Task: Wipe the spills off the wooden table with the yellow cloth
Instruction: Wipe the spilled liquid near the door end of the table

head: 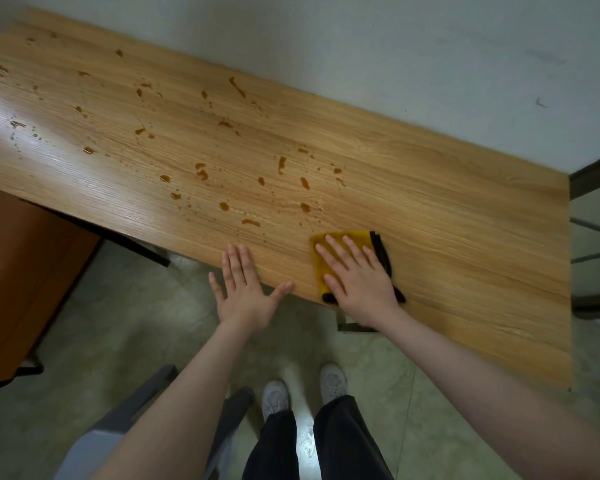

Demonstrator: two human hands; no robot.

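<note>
A long wooden table (447, 216) runs from upper left to lower right along a pale wall. Several brown spills (201, 173) dot its left and middle parts. A folded yellow cloth (355, 239) with a black edge lies near the table's front edge. My right hand (357, 275) presses flat on the cloth with straight fingers. To its left, my left hand (245, 289) rests flat at the front edge, fingers spread, holding nothing.
A reddish-brown cabinet (25, 271) stands at the left below the table. A grey chair (125, 427) is by my left leg on the tiled floor. A dark metal frame (593, 237) stands past the table's right end.
</note>
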